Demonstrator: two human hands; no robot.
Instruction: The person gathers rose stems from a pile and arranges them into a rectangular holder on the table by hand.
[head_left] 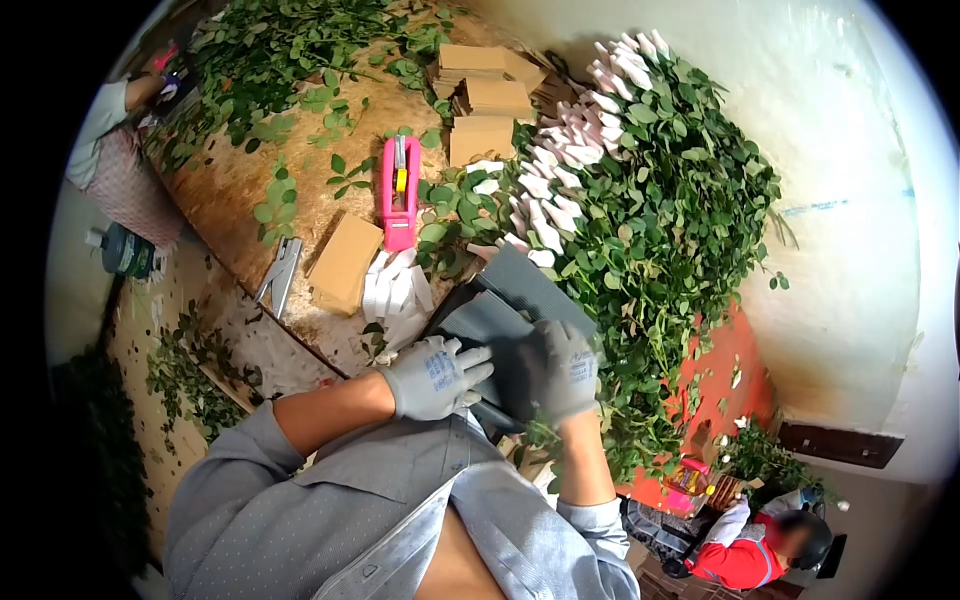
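My left hand (437, 376), in a grey glove, lies with its fingers stretched out over the near left part of a black ridged panel (540, 282). Nothing shows in its grasp. My right hand (566, 371), gloved alike, is over the right side of the panel, its fingers smeared by motion. A few green leaves (540, 437) show just below that wrist. Beyond the panel's left corner lie white strips (397, 290), and beside them a stack of brown cardboard pieces (345, 262).
A pink tape dispenser (399, 195) and a stapler (281, 277) lie on the wooden table. Cardboard stacks (483, 140) stand at the back. Leafy stems (670, 220) with white-wrapped heads (545, 215) are piled right. One person (745, 550) is at lower right, another (125, 160) upper left.
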